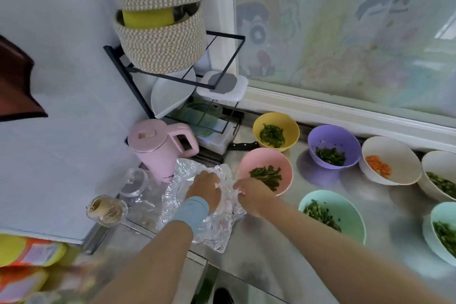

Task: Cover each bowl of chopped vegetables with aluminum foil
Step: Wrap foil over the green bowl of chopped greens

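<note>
One crinkled, shiny aluminum foil sheet (172, 201) lay humped near the steel tabletop's (271, 249) left edge. The left hand (204, 189) pressed its top, fingers together. The right hand's (254, 195) fingers curled over its right side. Seven round, smooth bowls stood uncovered toward the right edge: yellow (293, 128), pink (249, 163), purple (345, 136), two white (399, 153) (429, 163) and two mint (350, 219) (439, 212).

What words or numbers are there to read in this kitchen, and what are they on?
Nothing here can be read clearly.
Pink kettle: tiny dark print near its base, too small to read.
Orange packet: pale label, too blurred to read.
Window: cartoon pictures only, no letters I can make out.
</note>
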Tool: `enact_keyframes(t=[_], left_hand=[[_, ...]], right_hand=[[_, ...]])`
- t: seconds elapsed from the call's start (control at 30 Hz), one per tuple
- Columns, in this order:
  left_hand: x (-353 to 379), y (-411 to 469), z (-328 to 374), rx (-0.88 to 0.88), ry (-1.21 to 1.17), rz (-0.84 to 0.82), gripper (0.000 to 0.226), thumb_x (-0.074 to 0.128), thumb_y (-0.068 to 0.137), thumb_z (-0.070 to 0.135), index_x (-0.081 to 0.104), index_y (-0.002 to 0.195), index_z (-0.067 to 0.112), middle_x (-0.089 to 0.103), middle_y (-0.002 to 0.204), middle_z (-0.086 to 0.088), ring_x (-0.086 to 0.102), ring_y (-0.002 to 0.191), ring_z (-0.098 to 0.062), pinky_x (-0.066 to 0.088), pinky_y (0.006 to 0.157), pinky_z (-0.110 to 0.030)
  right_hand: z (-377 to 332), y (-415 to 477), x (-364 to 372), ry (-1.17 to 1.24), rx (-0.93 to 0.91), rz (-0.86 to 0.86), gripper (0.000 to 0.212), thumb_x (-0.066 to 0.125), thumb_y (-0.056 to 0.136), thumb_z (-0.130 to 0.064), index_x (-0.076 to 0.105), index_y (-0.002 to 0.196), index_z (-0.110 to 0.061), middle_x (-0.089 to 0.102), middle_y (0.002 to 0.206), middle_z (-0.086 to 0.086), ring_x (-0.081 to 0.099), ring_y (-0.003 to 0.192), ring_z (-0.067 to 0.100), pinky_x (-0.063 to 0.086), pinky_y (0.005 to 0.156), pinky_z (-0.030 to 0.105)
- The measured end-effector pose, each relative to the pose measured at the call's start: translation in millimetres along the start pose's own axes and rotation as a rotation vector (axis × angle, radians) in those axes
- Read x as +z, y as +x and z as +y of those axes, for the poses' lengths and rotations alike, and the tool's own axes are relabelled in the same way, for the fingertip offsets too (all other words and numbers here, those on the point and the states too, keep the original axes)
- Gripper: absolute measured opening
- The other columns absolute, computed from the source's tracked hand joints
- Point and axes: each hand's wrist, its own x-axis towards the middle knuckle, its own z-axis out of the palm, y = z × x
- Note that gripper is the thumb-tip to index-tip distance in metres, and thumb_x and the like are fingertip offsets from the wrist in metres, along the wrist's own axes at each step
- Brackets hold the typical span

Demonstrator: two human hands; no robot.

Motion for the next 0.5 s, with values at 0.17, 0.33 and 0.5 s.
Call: enact_keyframes(t=[0.17, 0.33, 0.5], left_hand=[[1, 12, -63, 0.015, 0.108, -0.161, 0.060, 0.049, 0.096, 0.030, 0.025, 0.151, 0.028, 0.022, 0.158, 0.002, 0.020, 0.144, -0.024, 0.030, 0.115, -0.044], [-3, 18, -79, 0.095, 0.002, -0.091, 0.058, 0.048, 0.096, 0.022, 0.029, 0.151, 0.027, 0.032, 0.154, 0.002, 0.027, 0.142, -0.021, 0.030, 0.115, -0.043], [-27, 21, -66, 0.234, -0.162, 0.146, 0.057, 0.049, 0.094, 0.010, 0.034, 0.148, 0.021, 0.039, 0.150, 0.000, 0.032, 0.139, -0.017, 0.030, 0.115, -0.034]], right_hand=[[-25, 45, 26, -0.022, 0.067, -0.059, 0.042, 0.048, 0.092, -0.017, 0.060, 0.130, -0.031, 0.052, 0.133, 0.005, 0.055, 0.117, 0.029, 0.049, 0.094, 0.036], [-39, 55, 39, -0.091, 0.140, -0.053, 0.041, 0.042, 0.098, -0.020, 0.050, 0.138, -0.021, 0.048, 0.142, 0.005, 0.046, 0.129, 0.026, 0.040, 0.104, 0.033], [-44, 35, 23, 0.230, 0.207, 0.139, 0.031, 0.054, 0.096, -0.018, 0.065, 0.124, -0.028, 0.065, 0.110, -0.009, 0.063, 0.068, 0.011, 0.051, 0.059, 0.018]])
